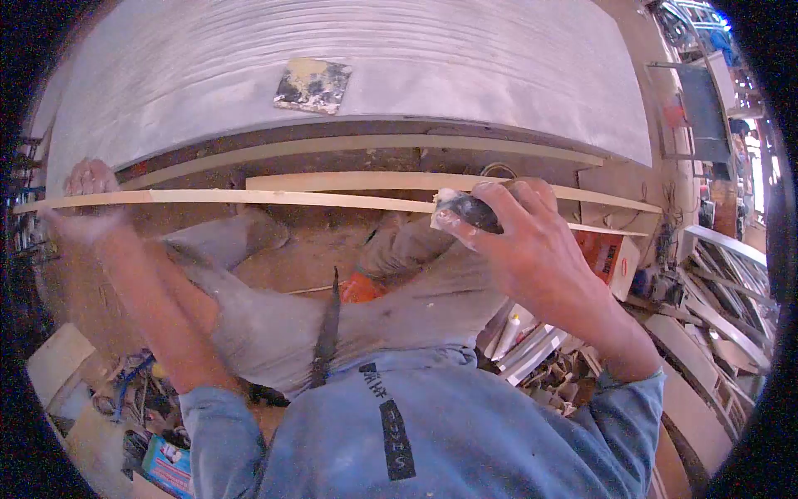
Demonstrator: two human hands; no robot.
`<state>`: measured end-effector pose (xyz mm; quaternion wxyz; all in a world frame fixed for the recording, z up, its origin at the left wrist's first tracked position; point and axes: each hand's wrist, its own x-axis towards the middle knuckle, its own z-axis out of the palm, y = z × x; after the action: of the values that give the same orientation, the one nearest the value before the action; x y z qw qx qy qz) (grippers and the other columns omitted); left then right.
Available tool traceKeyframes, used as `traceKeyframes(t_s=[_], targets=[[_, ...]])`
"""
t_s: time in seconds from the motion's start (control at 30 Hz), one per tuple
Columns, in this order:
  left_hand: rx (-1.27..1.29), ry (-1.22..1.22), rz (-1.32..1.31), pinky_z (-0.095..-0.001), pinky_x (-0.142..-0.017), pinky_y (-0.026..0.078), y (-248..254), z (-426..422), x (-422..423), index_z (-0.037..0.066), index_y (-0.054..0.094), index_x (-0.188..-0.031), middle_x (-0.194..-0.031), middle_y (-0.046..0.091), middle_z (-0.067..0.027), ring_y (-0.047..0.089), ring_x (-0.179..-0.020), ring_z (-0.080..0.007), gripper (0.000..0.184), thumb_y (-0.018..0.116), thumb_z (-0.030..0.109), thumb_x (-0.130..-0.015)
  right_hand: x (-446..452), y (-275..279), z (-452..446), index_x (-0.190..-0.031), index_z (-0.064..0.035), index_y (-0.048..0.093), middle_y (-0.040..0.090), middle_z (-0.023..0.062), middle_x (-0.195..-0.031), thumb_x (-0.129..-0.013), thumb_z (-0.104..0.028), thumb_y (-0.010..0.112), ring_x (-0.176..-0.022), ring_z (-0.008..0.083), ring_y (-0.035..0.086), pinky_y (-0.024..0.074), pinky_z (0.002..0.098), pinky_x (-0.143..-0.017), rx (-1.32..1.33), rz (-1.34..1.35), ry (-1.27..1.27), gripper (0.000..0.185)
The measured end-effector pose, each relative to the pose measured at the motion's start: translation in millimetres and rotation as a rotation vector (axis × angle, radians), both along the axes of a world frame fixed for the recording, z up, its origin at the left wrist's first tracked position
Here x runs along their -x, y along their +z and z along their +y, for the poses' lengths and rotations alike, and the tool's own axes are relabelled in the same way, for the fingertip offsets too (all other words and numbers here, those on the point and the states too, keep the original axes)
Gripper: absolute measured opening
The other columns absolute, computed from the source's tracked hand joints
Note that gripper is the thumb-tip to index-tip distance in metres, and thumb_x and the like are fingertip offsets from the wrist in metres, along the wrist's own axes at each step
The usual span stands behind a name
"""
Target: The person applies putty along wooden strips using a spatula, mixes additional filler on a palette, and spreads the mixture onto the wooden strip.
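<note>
A long thin wooden strip [291,198] runs from side to side in front of me. Near its left end my left hand [90,200] is closed around it, slightly blurred. In my right hand [522,220] is a dark block with a pale, whitish edge [470,211], pressed against the strip right of its middle. Just behind lies a second pale strip [366,180], and a third, duller strip [332,143] runs beyond that, along the edge of a large whitish board [465,91].
A paint-stained square piece [312,85] rests on the board. At the right are a red box [600,256] and piled boards and profiles [731,299]. A white bottle [509,331] stands among scraps. Lower left holds clutter and a blue-green package [169,466].
</note>
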<state>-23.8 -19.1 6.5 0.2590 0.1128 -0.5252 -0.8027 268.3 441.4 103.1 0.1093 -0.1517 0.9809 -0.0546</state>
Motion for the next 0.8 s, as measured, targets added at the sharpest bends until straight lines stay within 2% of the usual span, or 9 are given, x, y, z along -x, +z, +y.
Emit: traceKeyframes(t_s=[0.1,0.17,0.2,0.27,0.3,0.4,0.6,0.73,0.8], targets=[[-0.255,-0.325,0.033,-0.0463,-0.096,0.045,-24,-56,28,-0.010,0.050,-0.106,-0.103,0.056,-0.0199,0.053,-0.093,-0.0304,0.085,0.061,0.070,-0.079,-9,-4,11,-0.128,-0.0192,0.065,0.053,0.0163,-0.120,-0.078,-0.006,0.061,-0.105,0.0359,0.055,0.0483,0.0454,-0.093,0.021,-0.012,-0.036,0.051],[-0.260,-0.099,0.078,-0.0451,-0.094,0.046,-11,-17,14,-0.010,0.049,-0.104,-0.102,0.055,-0.0202,0.053,-0.092,-0.0308,0.084,0.069,0.066,-0.074,-15,-6,17,-0.127,-0.0193,0.065,0.053,0.0165,-0.120,-0.078,-0.006,0.061,-0.105,0.0360,0.055,0.0479,0.0458,-0.093,0.041,-0.019,-0.054,0.051],[-0.262,-0.107,0.077,-0.0451,-0.094,0.046,-7,-5,9,-0.010,0.049,-0.104,-0.102,0.055,-0.0202,0.053,-0.092,-0.0308,0.084,0.069,0.066,-0.074,-18,-9,20,-0.127,-0.0191,0.065,0.053,0.0165,-0.119,-0.078,-0.006,0.061,-0.105,0.0360,0.055,0.0478,0.0458,-0.094,0.035,0.000,-0.052,0.051],[-0.249,-0.070,0.138,-0.0410,-0.082,0.046,-3,10,2,0.000,0.047,-0.084,-0.087,0.048,-0.0139,0.048,-0.082,-0.0251,0.069,0.076,0.061,-0.069,-23,-13,25,-0.127,-0.0190,0.065,0.053,0.0165,-0.118,-0.079,-0.006,0.060,-0.104,0.0359,0.055,0.0478,0.0458,-0.094,0.029,0.015,-0.057,0.050],[-0.251,-0.076,0.136,-0.0410,-0.082,0.046,-3,3,4,0.000,0.047,-0.084,-0.087,0.048,-0.0139,0.048,-0.082,-0.0251,0.069,0.076,0.061,-0.069,-26,-15,27,-0.127,-0.0198,0.065,0.053,0.0162,-0.118,-0.079,-0.006,0.060,-0.106,0.0363,0.055,0.0482,0.0459,-0.094,0.024,0.025,-0.061,0.050],[-0.260,-0.372,0.135,-0.0365,-0.070,0.041,-4,-19,12,0.008,0.039,-0.074,-0.077,0.039,-0.0074,0.042,-0.074,-0.0207,0.064,0.079,0.058,-0.067,-34,-16,34,-0.126,-0.0215,0.065,0.053,0.0160,-0.118,-0.079,-0.007,0.060,-0.108,0.0377,0.055,0.0488,0.0465,-0.095,0.017,0.011,-0.092,0.050],[-0.270,-0.176,0.157,-0.0336,-0.065,0.036,-1,0,8,0.010,0.036,-0.072,-0.072,0.035,-0.0038,0.039,-0.069,-0.0198,0.065,0.080,0.057,-0.064,-56,-17,60,-0.121,-0.0220,0.068,0.054,0.0139,-0.126,-0.082,-0.007,0.061,-0.115,0.0374,0.056,0.0479,0.0466,-0.099,0.066,-0.087,-0.251,0.043],[-0.317,-0.411,0.196,-0.0341,-0.064,0.036,-8,-44,26,0.008,0.037,-0.073,-0.074,0.036,-0.0053,0.038,-0.067,-0.0200,0.067,0.079,0.060,-0.063,-63,-2,64,-0.116,-0.0211,0.071,0.058,0.0118,-0.127,-0.086,-0.007,0.059,-0.121,0.0339,0.055,0.0460,0.0452,-0.102,0.263,-0.047,-0.414,0.036],[-0.341,-0.527,0.206,-0.0341,-0.064,0.036,-20,-81,39,0.006,0.039,-0.074,-0.076,0.037,-0.0063,0.037,-0.068,-0.0198,0.068,0.078,0.061,-0.062,-56,3,44,-0.118,-0.0222,0.070,0.058,0.0124,-0.127,-0.087,-0.006,0.058,-0.120,0.0345,0.055,0.0457,0.0457,-0.103,0.263,-0.014,-0.326,0.037]])
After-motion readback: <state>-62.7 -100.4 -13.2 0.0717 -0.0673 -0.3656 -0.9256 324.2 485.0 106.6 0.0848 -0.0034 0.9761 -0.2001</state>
